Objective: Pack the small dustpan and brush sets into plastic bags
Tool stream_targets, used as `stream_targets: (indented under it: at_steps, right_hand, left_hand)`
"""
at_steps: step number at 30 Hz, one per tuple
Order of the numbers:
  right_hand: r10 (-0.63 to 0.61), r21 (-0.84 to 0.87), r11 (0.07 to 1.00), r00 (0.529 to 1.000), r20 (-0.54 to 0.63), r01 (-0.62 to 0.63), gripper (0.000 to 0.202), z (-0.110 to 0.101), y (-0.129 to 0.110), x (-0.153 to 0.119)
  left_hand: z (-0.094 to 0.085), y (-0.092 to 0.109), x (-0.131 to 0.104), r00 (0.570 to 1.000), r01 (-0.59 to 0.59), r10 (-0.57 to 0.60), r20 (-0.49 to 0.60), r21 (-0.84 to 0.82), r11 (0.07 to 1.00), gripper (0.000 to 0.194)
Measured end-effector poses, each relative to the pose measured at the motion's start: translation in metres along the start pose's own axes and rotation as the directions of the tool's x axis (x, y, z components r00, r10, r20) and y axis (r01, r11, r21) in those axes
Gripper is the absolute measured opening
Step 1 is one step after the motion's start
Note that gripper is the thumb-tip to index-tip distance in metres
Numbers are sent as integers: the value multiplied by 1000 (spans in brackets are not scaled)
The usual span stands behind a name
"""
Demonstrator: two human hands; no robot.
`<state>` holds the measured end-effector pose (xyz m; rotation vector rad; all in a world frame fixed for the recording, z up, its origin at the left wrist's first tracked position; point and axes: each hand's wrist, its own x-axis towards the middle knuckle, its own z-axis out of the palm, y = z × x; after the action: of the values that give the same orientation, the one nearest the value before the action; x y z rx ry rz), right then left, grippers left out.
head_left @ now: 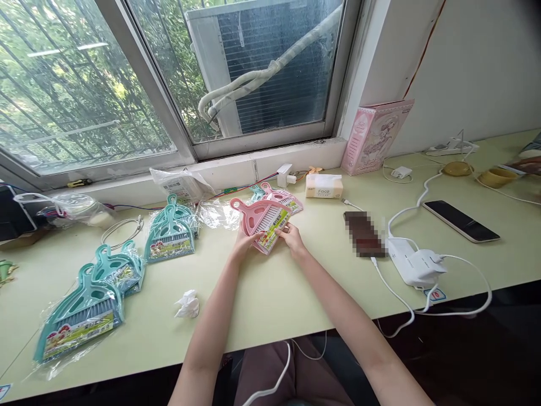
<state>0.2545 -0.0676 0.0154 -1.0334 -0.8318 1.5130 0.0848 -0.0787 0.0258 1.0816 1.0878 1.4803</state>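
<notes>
Between both hands I hold a pink dustpan and brush set (262, 221) tilted above the table, its printed label facing up. My left hand (245, 241) grips its left lower side, fingers partly hidden underneath. My right hand (291, 237) pinches its right edge by the label. Just behind it lies another pink dustpan set (291, 197), with a bit of a teal one (257, 193) showing beside it. To the left are several teal dustpan and brush sets in clear wrapping, among them one near the front (82, 316) and one farther back (171, 231).
A crumpled tissue (187, 304) lies left of my forearm. Behind stand a tissue pack (324, 186) and a pink box (376, 138). On the right are a phone (460, 221), a white power strip (408, 262) and trailing cables. Another person's hand (528, 164) shows at far right.
</notes>
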Motion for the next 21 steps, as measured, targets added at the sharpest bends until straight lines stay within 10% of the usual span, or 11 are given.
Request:
stream_targets:
  at_steps: [4,8,21]
  right_hand:
    - [-3,14,1000,1000,-8,3,35,-3,-7,-3]
    - [1,30,1000,999,-40,0,34,-7,-14,-5]
    - [-19,149,988,988,-153,42,32,-24,-19,5]
  left_hand:
    - [-11,-4,7,998,53,-52,-21,13,999,54]
    - [-29,-3,13,932,-180,266,-248,322,929,43]
    - [-46,2,7,908,-123,357,-220,675,728,22]
